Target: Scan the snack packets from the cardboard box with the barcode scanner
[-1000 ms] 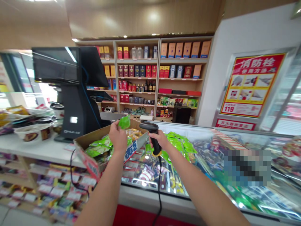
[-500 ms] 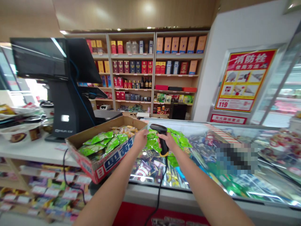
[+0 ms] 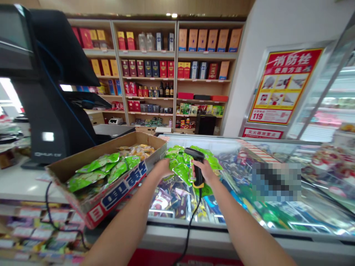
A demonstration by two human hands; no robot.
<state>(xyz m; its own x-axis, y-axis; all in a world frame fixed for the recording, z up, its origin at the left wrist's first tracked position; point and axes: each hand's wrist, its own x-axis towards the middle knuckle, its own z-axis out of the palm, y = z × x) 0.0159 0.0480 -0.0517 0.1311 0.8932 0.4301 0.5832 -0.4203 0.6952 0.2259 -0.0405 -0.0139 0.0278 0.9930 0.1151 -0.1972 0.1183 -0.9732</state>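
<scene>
My right hand is wrapped round the grip of a black handheld barcode scanner, whose dark cable hangs down over the counter front. To its left, my left hand is closed at the left edge of a shiny green snack bag, which hangs just beside the scanner. More green bags lie behind on the glass top of the freezer. Left of my forearm stands an open cardboard box holding green bags and some yellowish packets. My left fingertips are partly hidden.
A black checkout terminal stands on the white counter at left. Packaged goods show through the freezer's glass. Shelves of boxes and bottles fill the back wall, and a red and yellow sign hangs at right.
The view has shifted, with the terminal and box now farther left. A green bag now shows more fully between my hands. The scanner stays in my right hand.
</scene>
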